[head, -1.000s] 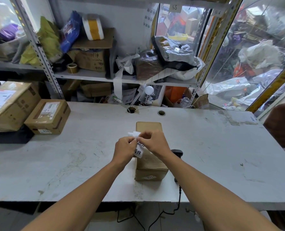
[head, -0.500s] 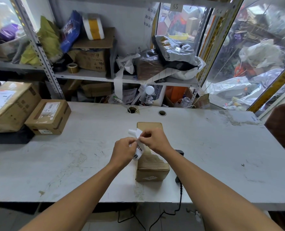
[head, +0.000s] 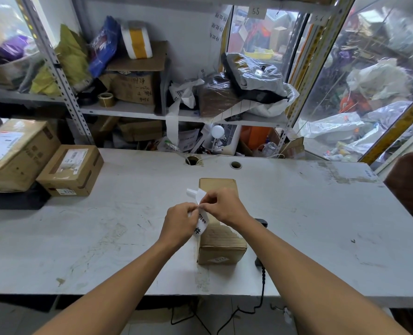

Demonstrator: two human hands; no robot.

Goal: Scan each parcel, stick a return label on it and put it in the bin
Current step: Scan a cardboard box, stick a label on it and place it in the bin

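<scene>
Both hands pinching small white paper return label w/ black printed characters (head: 201,220), held just above long brown cardboard parcel (head: 221,240). Left hand (head: 180,224) gripping label's lower-left edge w/ curled fingers; right hand (head: 226,206) pinching upper part betw. thumb and fingertips. Label curled, a white flap (head: 193,192) sticking up past right-hand fingers; cannot tell whether backing or label itself. Parcel lying flat, mid-table, lengthwise away from viewer, small white sticker on near end face. On worn white tabletop (head: 321,226), scuffed and stained. Black handheld scanner (head: 261,259) just right of parcel, mostly hidden behind right forearm, black cable hanging over front edge. Two more brown cardboard boxes w/ white shipping labels at far left: smaller one (head: 71,170) beside larger one (head: 16,153), touching. Two round cable holes near back edge of table. Behind: grey metal shelving (head: 62,76) crammed w/ boxes, bags, tape roll (head: 105,99).
</scene>
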